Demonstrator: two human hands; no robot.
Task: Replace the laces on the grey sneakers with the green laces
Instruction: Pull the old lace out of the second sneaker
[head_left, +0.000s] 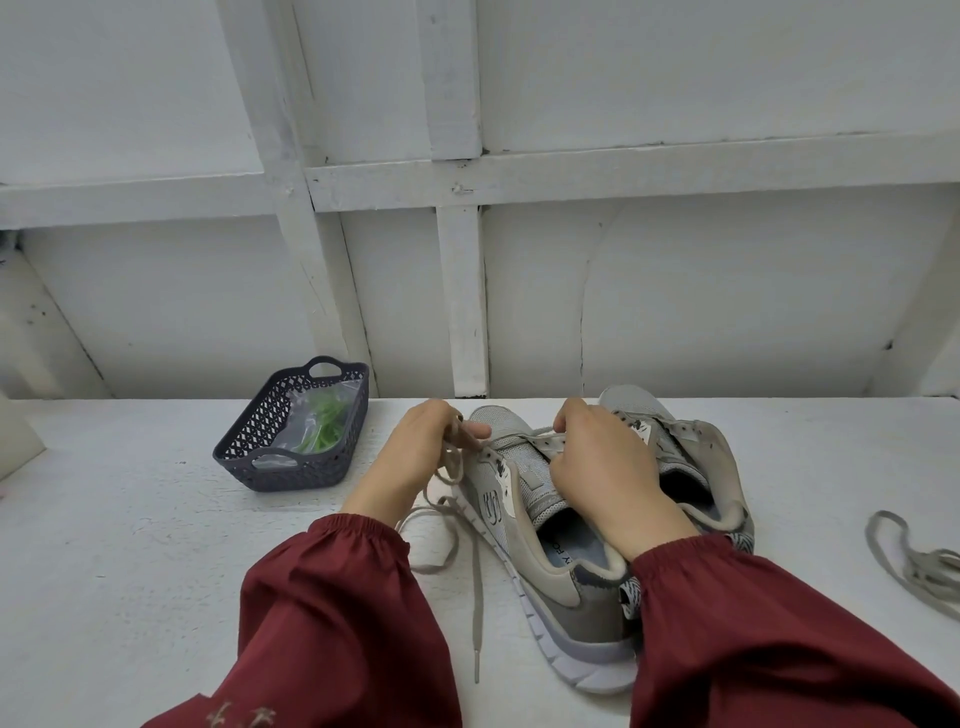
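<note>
Two grey sneakers stand side by side on the white counter (156, 545), toes towards the white panelled wall (675, 286); the left sneaker (550, 571) sits nearer the person, the right sneaker (722, 467) just beside it and a little further back, the two touching along their sides.

The left hand (421, 447) is at the toe end of the left sneaker, its fingers curled and pinching a grey lace (476, 613); the lace runs from that pinch down in loose loops over the counter, one end lying straight towards the near edge with its tip showing. The right hand (602, 467) rests over the tongue of the left sneaker, fingers bent, the fingertips pinching a stretch of the same lace where it crosses the upper eyelets; the lace is still threaded through the eyelets near the toe. Dark red sleeves with gathered cuffs cover both forearms; the right sleeve (753, 623) hides part of the left sneaker's heel.

The right sneaker has bare eyelets along its visible flap; a second grey lace (924, 564) lies loose on the counter well apart to the right, partly cut by the picture's edge.

To the left, near the wall, a dark latticed plastic basket (291, 475) with handle cut-outs stands on the counter; inside it lies a clear bag holding the green laces (324, 421).
</note>
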